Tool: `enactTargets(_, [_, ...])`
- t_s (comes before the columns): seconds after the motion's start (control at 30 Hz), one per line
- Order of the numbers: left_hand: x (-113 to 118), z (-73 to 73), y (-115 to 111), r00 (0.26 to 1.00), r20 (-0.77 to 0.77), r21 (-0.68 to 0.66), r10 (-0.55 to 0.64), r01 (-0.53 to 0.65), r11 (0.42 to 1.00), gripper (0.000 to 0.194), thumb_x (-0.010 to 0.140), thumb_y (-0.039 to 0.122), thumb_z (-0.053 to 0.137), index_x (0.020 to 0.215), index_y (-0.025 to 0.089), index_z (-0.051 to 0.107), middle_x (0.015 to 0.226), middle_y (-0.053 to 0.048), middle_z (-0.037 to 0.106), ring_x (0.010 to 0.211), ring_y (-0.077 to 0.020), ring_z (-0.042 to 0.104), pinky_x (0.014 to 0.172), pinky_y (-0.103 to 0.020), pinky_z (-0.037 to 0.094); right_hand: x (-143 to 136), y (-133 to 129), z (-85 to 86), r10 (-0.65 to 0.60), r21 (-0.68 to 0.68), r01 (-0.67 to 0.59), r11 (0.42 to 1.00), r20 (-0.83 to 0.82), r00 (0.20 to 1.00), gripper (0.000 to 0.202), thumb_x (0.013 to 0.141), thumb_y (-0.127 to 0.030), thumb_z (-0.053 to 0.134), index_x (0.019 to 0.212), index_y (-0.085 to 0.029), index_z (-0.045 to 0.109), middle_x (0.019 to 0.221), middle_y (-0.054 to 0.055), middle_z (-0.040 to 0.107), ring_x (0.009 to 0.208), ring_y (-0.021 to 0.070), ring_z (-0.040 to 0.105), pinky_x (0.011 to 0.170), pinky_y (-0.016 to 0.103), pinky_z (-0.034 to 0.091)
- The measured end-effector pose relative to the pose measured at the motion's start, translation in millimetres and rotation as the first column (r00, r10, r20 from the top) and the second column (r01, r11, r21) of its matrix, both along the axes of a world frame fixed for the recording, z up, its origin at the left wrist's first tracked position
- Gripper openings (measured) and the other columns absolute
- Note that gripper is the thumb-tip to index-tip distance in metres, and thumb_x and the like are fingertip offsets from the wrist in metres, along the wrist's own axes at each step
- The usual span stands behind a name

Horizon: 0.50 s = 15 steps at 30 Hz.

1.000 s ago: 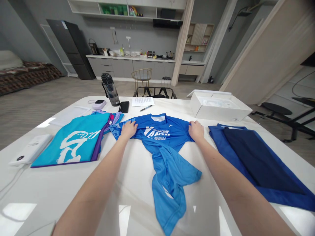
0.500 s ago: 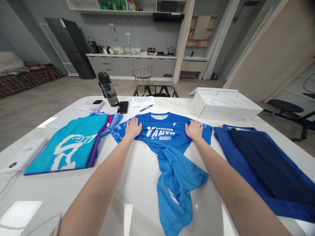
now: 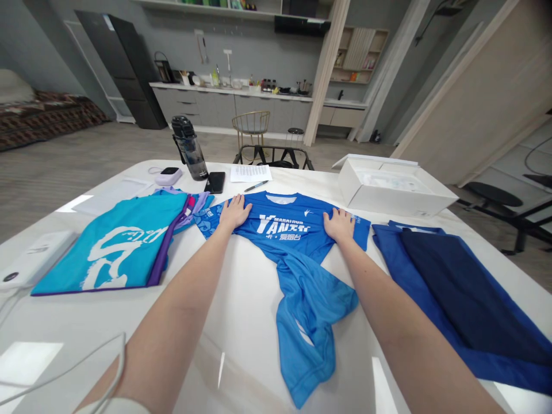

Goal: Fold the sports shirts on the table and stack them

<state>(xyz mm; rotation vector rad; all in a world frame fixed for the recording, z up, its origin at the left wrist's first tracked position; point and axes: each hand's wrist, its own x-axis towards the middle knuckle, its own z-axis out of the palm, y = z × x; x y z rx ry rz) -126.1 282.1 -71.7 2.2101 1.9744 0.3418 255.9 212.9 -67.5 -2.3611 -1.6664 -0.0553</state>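
A blue T-shirt [image 3: 297, 247] with white lettering lies on the white table, its collar at the far side. Its upper part is spread flat, while the lower part is bunched and twisted toward me. My left hand [image 3: 235, 213] rests flat on the shirt's left shoulder, fingers stretched out. On the right shoulder, beside the sleeve, my right hand [image 3: 339, 225] lies flat with the fingers apart. Neither hand grips the cloth.
Folded turquoise and purple shirts [image 3: 116, 241] lie left; folded dark blue clothes [image 3: 457, 287] lie right. A white box [image 3: 392, 192] stands back right. A water bottle [image 3: 190, 149], phone [image 3: 215, 183], pen [image 3: 256, 186], paper [image 3: 250, 173] and white device [image 3: 37, 260] with a cable are also there.
Both hands stay on the shirt's shoulders, with little visible movement. The view has tilted slightly, and more of the cable now shows by my left forearm.
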Motion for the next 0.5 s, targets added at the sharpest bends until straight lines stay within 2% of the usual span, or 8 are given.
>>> enactTargets(0.07, [0.4, 7.2, -10.4, 0.999, 0.033, 0.12, -0.018, 0.014, 0.993, 0.067, 0.1, 0.055, 0.028, 0.157, 0.021, 0.033, 0.165, -0.009, 0.032, 0.151, -0.0263, 0.028, 0.124, -0.045, 0.022, -0.3, -0.7, 0.7, 0.025, 0.009, -0.025, 1.0, 0.001, 1.0, 0.067, 0.101, -0.057, 0.026, 0.147, -0.014, 0.051, 0.146, 0.019, 0.052, 0.136, 0.0365, 0.042, 0.115, 0.057, 0.024])
enactTargets(0.13, [2.6, 15.0, -22.5, 0.998, 0.018, 0.193, -0.053, 0.049, 0.98, 0.055, 0.1, 0.053, 0.033, 0.145, 0.025, 0.051, 0.152, -0.01, 0.048, 0.141, -0.0278, 0.042, 0.117, -0.043, 0.033, 0.1, -1.6, 1.5, 0.038, -0.005, -0.038, 0.999, -0.002, 0.999, 0.07, 0.101, -0.06, 0.027, 0.15, -0.016, 0.049, 0.146, 0.018, 0.053, 0.137, 0.0362, 0.042, 0.117, 0.057, 0.02])
enactTargets(0.23, [8.8, 25.0, -38.4, 0.989, -0.058, 0.152, -0.134, 0.142, 0.978, 0.047, 0.1, 0.051, 0.036, 0.123, 0.023, 0.067, 0.13, -0.012, 0.063, 0.127, -0.0303, 0.053, 0.109, -0.045, 0.04, 3.5, -5.8, 4.1, 0.059, -0.085, -0.062, 0.994, -0.042, 0.997, 0.074, 0.1, -0.065, 0.027, 0.155, -0.018, 0.043, 0.156, 0.018, 0.043, 0.144, 0.035, 0.036, 0.119, 0.058, 0.016])
enactTargets(0.33, [15.7, 32.0, -50.5, 0.989, -0.098, 0.095, -0.112, 0.122, 0.988, 0.055, 0.1, 0.057, 0.033, 0.123, 0.021, 0.068, 0.13, -0.014, 0.063, 0.127, -0.0347, 0.053, 0.11, -0.052, 0.037, 7.0, -17.0, 9.0, 0.104, -0.163, -0.121, 0.979, -0.109, 0.989, 0.073, 0.101, -0.064, 0.023, 0.16, -0.022, 0.033, 0.165, 0.014, 0.029, 0.151, 0.0322, 0.026, 0.121, 0.06, 0.012])
enactTargets(0.4, [20.1, 34.9, -59.4, 0.992, -0.099, 0.052, -0.073, 0.078, 0.996, 0.06, 0.1, 0.059, 0.03, 0.132, 0.021, 0.064, 0.136, -0.014, 0.062, 0.128, -0.0369, 0.053, 0.114, -0.06, 0.03, 3.5, -29.0, 13.5, 0.139, -0.131, -0.154, 0.979, -0.117, 0.983, 0.068, 0.103, -0.061, 0.022, 0.16, -0.025, 0.03, 0.167, 0.012, 0.026, 0.152, 0.0312, 0.024, 0.12, 0.063, 0.011])
enactTargets(0.5, [28.5, 36.1, -80.1, 0.995, -0.059, 0.05, -0.08, 0.083, 0.995, 0.061, 0.102, 0.055, 0.03, 0.147, 0.02, 0.05, 0.147, -0.016, 0.054, 0.135, -0.0363, 0.049, 0.118, -0.065, 0.021, -16.3, -52.9, 21.2, 0.256, -0.008, -0.257, 0.966, -0.063, 0.965, 0.059, 0.103, -0.053, 0.034, 0.153, -0.023, 0.044, 0.164, 0.012, 0.033, 0.15, 0.031, 0.028, 0.118, 0.065, 0.016])
